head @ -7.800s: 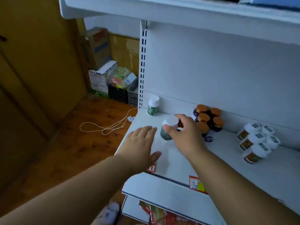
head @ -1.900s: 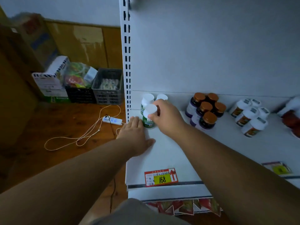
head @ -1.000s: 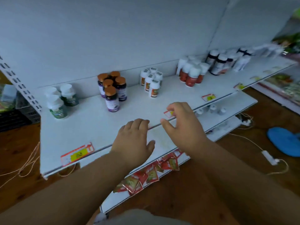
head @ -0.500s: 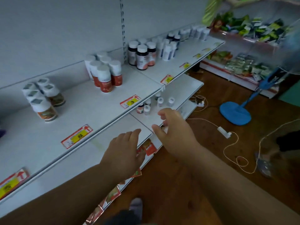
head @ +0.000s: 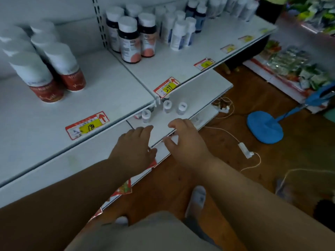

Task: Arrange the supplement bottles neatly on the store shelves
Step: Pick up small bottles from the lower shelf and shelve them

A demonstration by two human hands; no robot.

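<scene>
Both hands hover empty, fingers loosely spread: the left hand [head: 135,149] and right hand [head: 186,142] just in front of three small white-capped bottles [head: 167,106] on the lower shelf [head: 199,91].

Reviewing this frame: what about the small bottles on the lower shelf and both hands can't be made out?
- Small bottles, head view: labels too small and blurred to read; the upper shelf edge hides how many stand behind.
- Left hand: seen from the back, palm and any shelf contact hidden.
- Right hand: fingers curled with nothing visible in them; underside hidden.
</scene>
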